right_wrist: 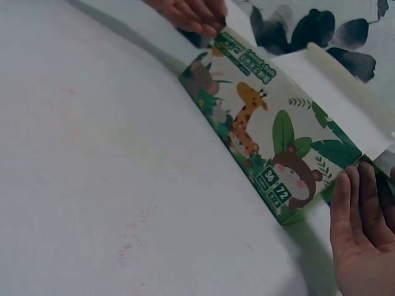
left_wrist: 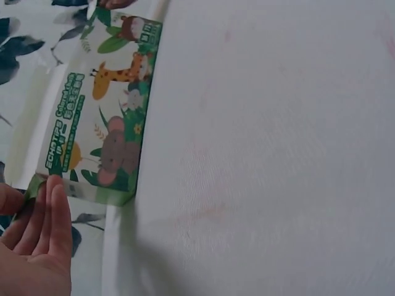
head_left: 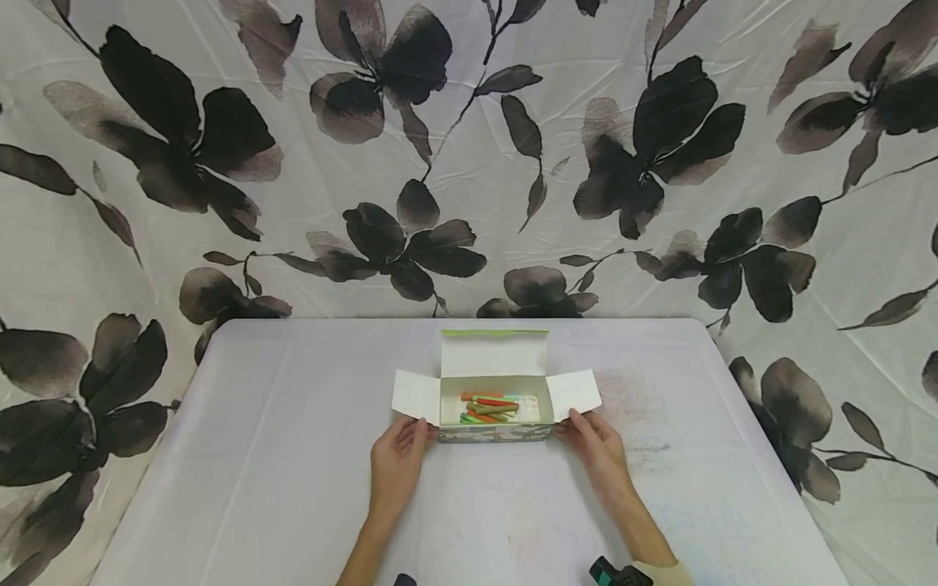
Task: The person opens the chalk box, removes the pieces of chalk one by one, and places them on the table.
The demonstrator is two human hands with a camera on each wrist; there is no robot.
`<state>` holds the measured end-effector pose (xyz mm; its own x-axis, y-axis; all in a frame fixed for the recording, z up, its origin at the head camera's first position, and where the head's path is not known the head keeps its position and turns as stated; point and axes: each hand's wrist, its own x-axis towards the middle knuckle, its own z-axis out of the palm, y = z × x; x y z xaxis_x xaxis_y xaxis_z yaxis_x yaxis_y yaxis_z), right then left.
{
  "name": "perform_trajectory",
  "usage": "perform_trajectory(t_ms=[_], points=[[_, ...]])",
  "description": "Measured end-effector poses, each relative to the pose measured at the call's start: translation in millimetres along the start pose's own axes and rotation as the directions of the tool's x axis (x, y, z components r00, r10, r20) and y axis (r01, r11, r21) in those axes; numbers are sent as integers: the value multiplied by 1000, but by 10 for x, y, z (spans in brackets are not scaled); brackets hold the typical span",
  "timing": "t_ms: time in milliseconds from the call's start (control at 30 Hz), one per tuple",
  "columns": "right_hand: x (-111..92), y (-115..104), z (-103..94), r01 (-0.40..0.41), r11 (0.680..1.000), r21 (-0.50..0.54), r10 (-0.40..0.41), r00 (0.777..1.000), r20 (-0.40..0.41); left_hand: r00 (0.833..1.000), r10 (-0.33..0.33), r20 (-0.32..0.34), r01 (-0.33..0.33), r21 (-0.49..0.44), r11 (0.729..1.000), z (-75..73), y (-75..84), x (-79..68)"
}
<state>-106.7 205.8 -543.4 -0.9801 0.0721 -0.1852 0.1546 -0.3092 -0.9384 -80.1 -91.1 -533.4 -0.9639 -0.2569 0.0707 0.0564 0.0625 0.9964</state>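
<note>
A cardboard chalk box (head_left: 495,435) stands on the table with its top lid (head_left: 494,355) raised at the back. Inside lie several chalk sticks (head_left: 493,408) in orange, red, green and brown. My left hand (head_left: 394,465) pinches the box's left side flap (head_left: 415,395), thumb on the white inner face and fingers beneath. On the opposite side, my right hand (head_left: 605,462) holds the right side flap (head_left: 575,392) in the same way. Printed animals and green leaves cover the box's front (left_wrist: 105,123) in the left wrist view; the right wrist view shows this printed front (right_wrist: 253,117) too.
A white cloth covers the table (head_left: 293,456), with faint coloured smudges (head_left: 645,407) right of the box. Behind it hangs a floral curtain (head_left: 469,187). A dark wrist device (head_left: 619,573) shows near the right sleeve (head_left: 663,573).
</note>
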Motion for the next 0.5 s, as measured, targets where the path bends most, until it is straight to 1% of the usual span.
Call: perform_trajectory(t_ms=[133,233,300,400,500], points=[[-11,57,12,-54,998,36,55,998,-27,996,-91,-22,89,-67,994,21,-23,11],[-20,91,34,-97,994,48,99,994,-43,985,-169,-31,165,-112,980,33,-32,20],[-27,110,53,-120,991,64,123,991,-47,974,-225,-28,218,-151,964,38,-33,17],[-34,138,77,-150,983,104,155,987,-42,953,-303,-14,294,-197,935,45,-39,16],[-42,157,94,-179,974,136,184,982,-30,933,-359,13,353,-226,908,51,-43,14]])
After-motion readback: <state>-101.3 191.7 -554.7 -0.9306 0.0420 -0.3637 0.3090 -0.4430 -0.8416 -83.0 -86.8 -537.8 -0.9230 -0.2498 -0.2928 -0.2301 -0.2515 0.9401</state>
